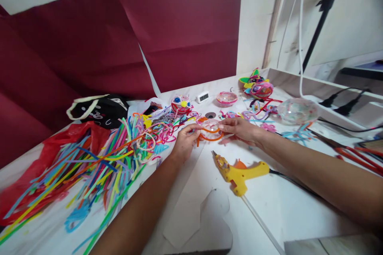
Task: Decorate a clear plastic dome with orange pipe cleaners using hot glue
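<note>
My left hand (184, 142) pinches an orange pipe cleaner (209, 130) at its left side. At the other side, the fingers of my right hand (237, 129) are closed on the same curved strip. A clear rounded plastic piece (212, 124) with orange along its rim sits between the hands, partly hidden by them; I cannot tell how firmly each hand touches it. Just in front of the hands a yellow hot glue gun (239, 173) lies on its side, with a glue stick (261, 223) sticking out of its back.
Loose pipe cleaners (110, 167) spread over a red plastic bag (48, 151) at left, near a black pouch (101, 111). Behind stand a small digital clock (202, 97), a pink bowl (226, 98) and decorated balls (260, 87). Scissors (356, 153) and a clear dome (297, 110) lie right.
</note>
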### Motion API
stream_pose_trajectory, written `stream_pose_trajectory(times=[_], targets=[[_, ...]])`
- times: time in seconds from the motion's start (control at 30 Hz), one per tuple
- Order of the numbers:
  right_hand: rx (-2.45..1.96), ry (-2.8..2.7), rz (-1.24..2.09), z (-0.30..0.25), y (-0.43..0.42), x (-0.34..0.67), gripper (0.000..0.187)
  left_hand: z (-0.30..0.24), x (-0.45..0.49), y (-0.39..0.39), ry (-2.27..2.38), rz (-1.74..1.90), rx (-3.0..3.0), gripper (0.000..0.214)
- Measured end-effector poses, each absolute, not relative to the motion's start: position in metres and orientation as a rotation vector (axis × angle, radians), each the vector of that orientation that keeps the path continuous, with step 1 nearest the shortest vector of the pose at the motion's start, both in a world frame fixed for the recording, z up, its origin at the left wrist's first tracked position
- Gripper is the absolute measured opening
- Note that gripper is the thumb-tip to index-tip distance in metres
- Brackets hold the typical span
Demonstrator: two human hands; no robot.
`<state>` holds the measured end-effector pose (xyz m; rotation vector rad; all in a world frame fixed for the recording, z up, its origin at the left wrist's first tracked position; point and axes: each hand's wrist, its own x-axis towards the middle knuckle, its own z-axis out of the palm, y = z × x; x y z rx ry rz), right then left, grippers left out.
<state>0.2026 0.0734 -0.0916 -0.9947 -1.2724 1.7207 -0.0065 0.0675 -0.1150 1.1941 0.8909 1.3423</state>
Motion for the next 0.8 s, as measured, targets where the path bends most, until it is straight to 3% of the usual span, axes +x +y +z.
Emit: stream_pose_trajectory(times=[0.43, 0.8], targets=[[-0.984, -1.206, 1.56, -0.087, 0.084, 0.209, 0.027, -0.108, 0.013, 0.07, 0.834, 1.421, 1.149, 0.021], [-0.959, -1.189, 1.638, -0.095, 0.082, 0.204, 0.018, -0.114, 0.007, 0.069, 0.93, 1.416, 1.178, 0.023]])
